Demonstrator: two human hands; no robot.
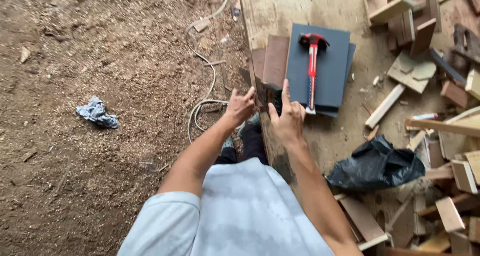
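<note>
1. Both hands, left hand (241,106) and right hand (286,117), close together, pinch a small dark panel (270,93) upright on the board (300,11).
2. Hammer (312,68) lies untouched on the stacked panels (330,81) just beyond; nothing looks nailed yet.

Hammer (312,68): red handle with a white-grey stripe, black head, red at the top. It lies on dark slate-blue flat panels (330,81). Left of them, brown boards (272,61). Small piece between the hands (272,95): black. Big board (300,11) underneath: pale tan, dusty. Ground (100,61) on the left: brown sawdust. Rag (97,113): blue-grey. Cord (210,61): off-white. Bag (375,166) on the right: glossy black. Offcuts (440,186): light wood, some reddish. Shirt (240,216): pale blue-grey.
</note>
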